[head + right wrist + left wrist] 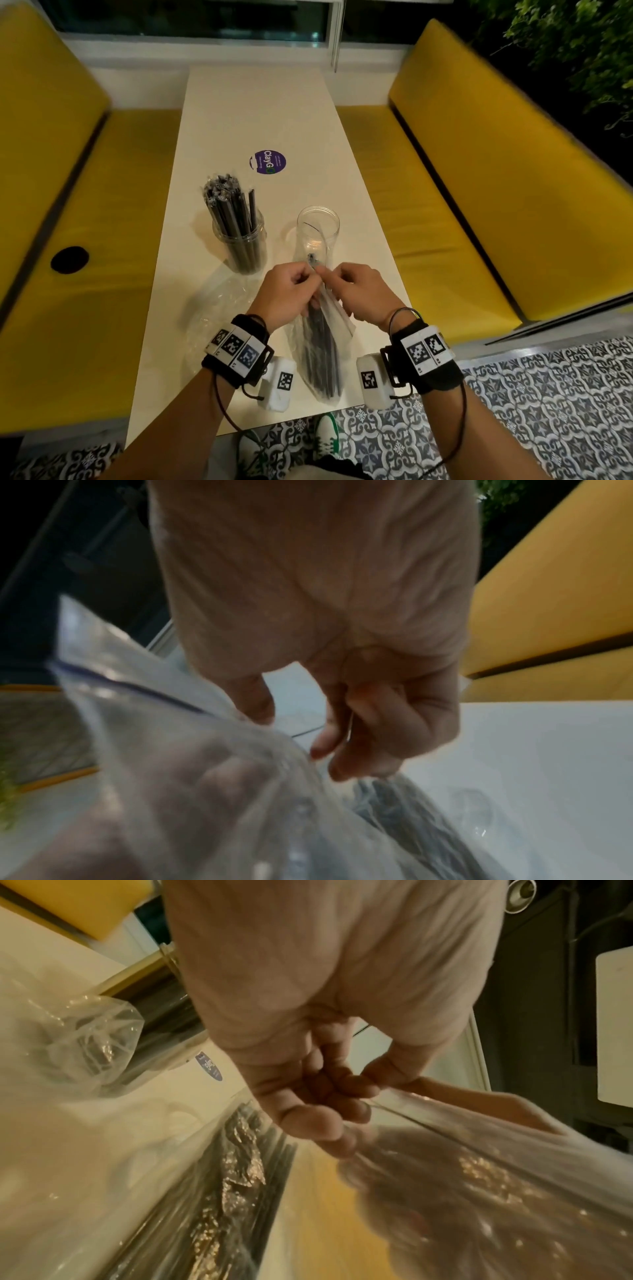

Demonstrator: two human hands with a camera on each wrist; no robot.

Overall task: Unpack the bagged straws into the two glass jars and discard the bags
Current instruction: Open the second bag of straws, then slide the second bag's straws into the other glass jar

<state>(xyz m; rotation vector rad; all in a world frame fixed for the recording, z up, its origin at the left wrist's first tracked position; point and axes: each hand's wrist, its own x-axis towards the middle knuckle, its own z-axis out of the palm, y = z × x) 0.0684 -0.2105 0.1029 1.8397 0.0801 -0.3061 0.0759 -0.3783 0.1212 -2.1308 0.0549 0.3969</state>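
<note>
A clear zip bag of black straws [320, 356] lies lengthwise on the white table [260, 113], its mouth toward the jars. My left hand [291, 291] and right hand [356, 291] each pinch one side of the bag's mouth, close together. In the left wrist view the curled fingers [325, 1096] grip the bag's plastic edge [445, 1131]; in the right wrist view the thumb and fingers [329, 739] pinch the bag's zip edge [143, 688]. An empty glass jar [318, 229] stands just beyond the hands. A second jar [239, 240], left of it, is full of black straws.
A crumpled empty clear bag [219, 301] lies on the table left of my left wrist. A purple round sticker [268, 162] marks the table's middle. Yellow benches [462, 205] flank the table on both sides; the left one has a black hole [69, 259].
</note>
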